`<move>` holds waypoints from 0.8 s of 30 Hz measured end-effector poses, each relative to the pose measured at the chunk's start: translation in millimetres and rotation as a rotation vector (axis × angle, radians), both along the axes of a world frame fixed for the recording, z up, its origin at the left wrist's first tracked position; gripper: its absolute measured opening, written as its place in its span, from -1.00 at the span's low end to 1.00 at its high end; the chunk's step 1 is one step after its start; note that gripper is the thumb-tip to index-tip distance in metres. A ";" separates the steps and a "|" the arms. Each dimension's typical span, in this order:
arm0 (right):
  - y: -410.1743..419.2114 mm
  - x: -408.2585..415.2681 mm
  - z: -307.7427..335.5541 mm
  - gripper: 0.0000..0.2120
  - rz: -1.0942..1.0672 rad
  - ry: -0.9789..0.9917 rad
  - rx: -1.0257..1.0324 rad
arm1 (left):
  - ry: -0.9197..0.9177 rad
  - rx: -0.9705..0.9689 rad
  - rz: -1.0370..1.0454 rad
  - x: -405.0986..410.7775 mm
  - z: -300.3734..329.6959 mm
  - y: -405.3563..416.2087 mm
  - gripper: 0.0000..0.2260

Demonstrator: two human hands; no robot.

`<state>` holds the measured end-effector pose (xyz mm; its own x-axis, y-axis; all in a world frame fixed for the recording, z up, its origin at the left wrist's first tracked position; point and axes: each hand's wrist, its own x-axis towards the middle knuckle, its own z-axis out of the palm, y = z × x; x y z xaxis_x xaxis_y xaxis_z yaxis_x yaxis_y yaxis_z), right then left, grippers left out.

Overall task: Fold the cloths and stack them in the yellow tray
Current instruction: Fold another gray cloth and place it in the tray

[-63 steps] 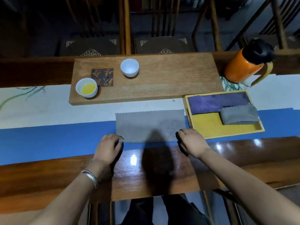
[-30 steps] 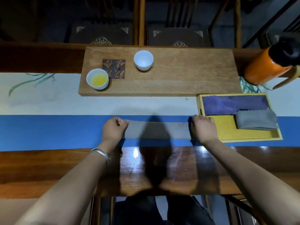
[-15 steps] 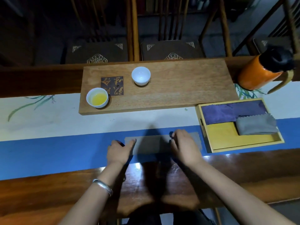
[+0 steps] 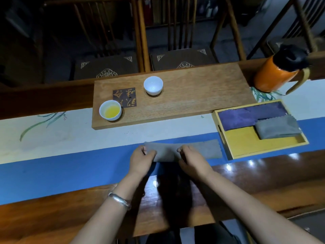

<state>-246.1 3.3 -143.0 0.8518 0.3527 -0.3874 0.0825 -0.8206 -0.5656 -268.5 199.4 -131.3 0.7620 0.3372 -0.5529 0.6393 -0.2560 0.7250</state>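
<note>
Left hand [image 4: 141,158] shifted; grey cloth [image 4: 197,150] folded strip.

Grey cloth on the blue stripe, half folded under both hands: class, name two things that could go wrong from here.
1. The left hand and right hand grip only the left part of the grey cloth; its free right end may skew in the next fold.
2. The yellow tray already holds a purple cloth and a folded grey one lying askew; a third could make a lopsided stack.
</note>
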 end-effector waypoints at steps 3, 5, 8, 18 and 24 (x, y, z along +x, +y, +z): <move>-4.7 -13.0 12.5 -0.58 0.014 -0.089 0.062 | -0.078 0.107 -0.138 9.0 12.8 -13.6 -0.78; -1.2 -23.1 20.4 -0.55 -0.090 -0.122 0.125 | -0.115 0.116 -0.225 14.1 22.9 -29.7 -0.78; 3.3 -30.4 29.2 -0.68 -0.295 -0.115 0.261 | -0.142 0.120 -0.375 21.6 32.4 -57.6 -0.77; -54.6 -23.5 10.3 -0.88 -0.909 0.178 0.648 | -0.021 0.137 -0.378 37.4 6.0 -91.0 -0.82; -76.6 -18.5 -16.7 -0.90 -1.192 0.642 0.812 | 0.146 0.229 -0.508 35.0 -19.4 -86.3 -0.62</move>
